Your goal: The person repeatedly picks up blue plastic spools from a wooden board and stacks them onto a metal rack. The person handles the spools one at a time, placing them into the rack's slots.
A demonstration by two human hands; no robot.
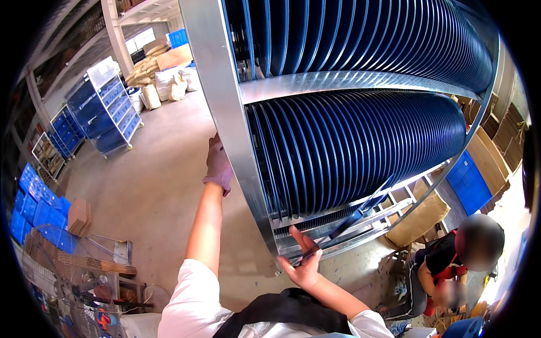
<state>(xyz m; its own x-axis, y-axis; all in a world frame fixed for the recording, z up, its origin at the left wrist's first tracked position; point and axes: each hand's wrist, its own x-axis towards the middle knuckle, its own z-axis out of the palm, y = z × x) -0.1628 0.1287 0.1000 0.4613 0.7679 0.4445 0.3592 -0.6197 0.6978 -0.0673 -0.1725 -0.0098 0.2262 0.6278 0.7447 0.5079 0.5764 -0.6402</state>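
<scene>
A tall metal rack (221,112) stands in front of me, holding rows of thin, dark blue plates (360,141) on edge. My left hand (217,164), in a purple-grey glove, is against the rack's left post. It appears closed round the post, though the fingertips are hidden behind it. Low by the rack's bottom corner, my bare right hand (304,270) pinches the near end of a long, narrow dark blue strip (346,224). That strip slants up to the right, across the bottom rails. Whether it is a plate seen edge-on, I cannot tell.
Another person (445,270) sits low at the right. Wheeled racks with blue goods (110,112) and pale sacks (169,81) stand at the far left. Nearer on the left are blue crates (36,203), a dustpan (123,252) and a caged fan (65,281). Cardboard (422,217) leans behind the rack.
</scene>
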